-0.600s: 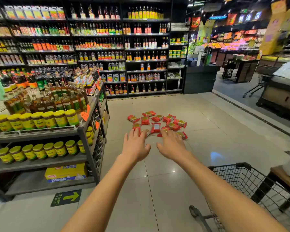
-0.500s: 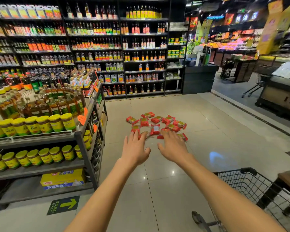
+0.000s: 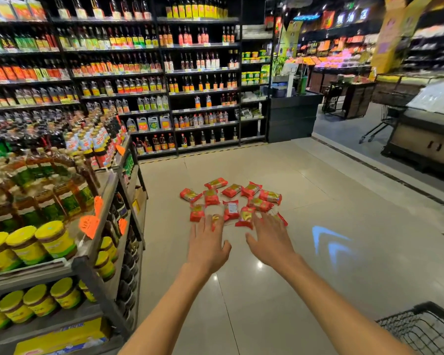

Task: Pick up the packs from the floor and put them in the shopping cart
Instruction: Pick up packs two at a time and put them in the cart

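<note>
Supermarket aisle, pale glossy tile floor (image 3: 241,290) filling the centre and lower frame. Shelves of bottles (image 3: 139,80) ran across the upper left and top centre; a rack of yellow-lidded jars (image 3: 44,242) stood at the left edge. Corner of a black wire shopping cart (image 3: 426,329) showed at the lower right, nothing visible inside the part in view.

Red packs (image 3: 231,201) lay scattered flat in a loose cluster on the floor just above frame centre, about a dozen, some touching or overlapping at the edges, none stacked high.

Left hand (image 3: 208,242) and right hand (image 3: 269,242) reached forward side by side, palms down, fingers spread and straight, holding nothing. Fingertips overlapped the nearest packs in the picture; whether they touched them could not be told.

Judged step: the reach, before the first grasp. Notes on doing it well:
- Take the nearest row first, one pack or more per hand, so the far packs are not pushed away across the slick tile.
- Packs looked thin and flat; fingers probably need to slide under an edge or pinch a crimped end rather than press down.
- Cart sat low right, behind the hands, so the right hand likely has the shorter carry.
- Risk: wrappers slipping out if too many are gathered at once.
</note>
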A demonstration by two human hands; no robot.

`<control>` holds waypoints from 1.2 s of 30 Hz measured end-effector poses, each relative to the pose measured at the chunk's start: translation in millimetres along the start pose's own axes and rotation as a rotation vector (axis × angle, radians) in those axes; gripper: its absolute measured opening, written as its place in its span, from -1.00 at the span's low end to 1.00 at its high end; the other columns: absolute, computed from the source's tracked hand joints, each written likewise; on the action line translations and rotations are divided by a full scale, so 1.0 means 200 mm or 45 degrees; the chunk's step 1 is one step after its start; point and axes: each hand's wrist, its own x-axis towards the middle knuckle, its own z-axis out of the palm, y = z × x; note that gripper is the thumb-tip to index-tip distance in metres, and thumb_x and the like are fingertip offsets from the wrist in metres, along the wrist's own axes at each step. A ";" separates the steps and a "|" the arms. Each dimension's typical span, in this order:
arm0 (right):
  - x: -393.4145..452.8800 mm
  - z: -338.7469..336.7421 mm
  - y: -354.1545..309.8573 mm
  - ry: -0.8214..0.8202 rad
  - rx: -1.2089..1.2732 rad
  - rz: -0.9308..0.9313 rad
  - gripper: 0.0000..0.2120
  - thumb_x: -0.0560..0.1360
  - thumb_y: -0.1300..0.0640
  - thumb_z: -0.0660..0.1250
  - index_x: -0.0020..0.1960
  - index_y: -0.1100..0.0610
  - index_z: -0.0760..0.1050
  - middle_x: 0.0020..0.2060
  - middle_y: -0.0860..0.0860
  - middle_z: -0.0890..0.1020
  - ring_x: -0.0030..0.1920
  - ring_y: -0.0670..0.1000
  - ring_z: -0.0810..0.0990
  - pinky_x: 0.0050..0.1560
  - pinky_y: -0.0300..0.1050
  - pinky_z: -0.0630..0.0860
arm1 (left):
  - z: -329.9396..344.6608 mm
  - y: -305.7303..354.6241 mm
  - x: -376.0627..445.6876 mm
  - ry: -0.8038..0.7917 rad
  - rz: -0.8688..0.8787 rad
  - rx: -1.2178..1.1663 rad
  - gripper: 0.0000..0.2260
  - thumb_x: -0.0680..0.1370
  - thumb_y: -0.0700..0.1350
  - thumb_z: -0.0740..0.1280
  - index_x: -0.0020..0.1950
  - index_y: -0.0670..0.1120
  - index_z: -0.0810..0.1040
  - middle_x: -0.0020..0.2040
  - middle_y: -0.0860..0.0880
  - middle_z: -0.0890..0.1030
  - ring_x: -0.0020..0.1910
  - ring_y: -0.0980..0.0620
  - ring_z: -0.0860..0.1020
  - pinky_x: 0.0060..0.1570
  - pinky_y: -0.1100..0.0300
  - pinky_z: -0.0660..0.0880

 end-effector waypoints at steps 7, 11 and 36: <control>0.81 0.16 0.11 -0.059 0.031 0.007 -0.41 0.64 -0.18 0.06 0.60 0.01 0.11 0.60 0.12 0.16 0.59 0.19 0.07 0.54 0.21 0.02 | 0.13 -0.15 0.82 -0.035 0.035 0.043 -0.41 0.65 0.09 0.12 0.65 0.00 0.05 0.66 -0.13 0.07 0.63 -0.13 0.01 0.56 -0.12 -0.06; 1.31 0.21 0.15 -0.049 0.013 -0.002 -0.43 0.62 -0.17 0.08 0.59 -0.02 0.16 0.59 0.07 0.20 0.58 0.17 0.13 0.53 0.18 0.08 | 0.14 -0.26 1.33 -0.007 0.005 0.039 -0.42 0.65 0.11 0.12 0.65 0.01 0.08 0.65 -0.14 0.09 0.63 -0.14 0.05 0.55 -0.11 -0.03; 3.69 0.59 0.58 0.055 0.042 0.415 -0.38 0.53 -0.14 0.00 0.49 0.10 0.37 0.39 0.16 0.51 0.39 0.19 0.46 0.34 0.14 0.39 | 0.60 -0.76 4.09 -0.118 0.266 -0.027 -0.41 0.57 0.05 0.23 0.58 -0.07 0.25 0.49 -0.22 0.38 0.48 -0.22 0.33 0.45 -0.14 0.28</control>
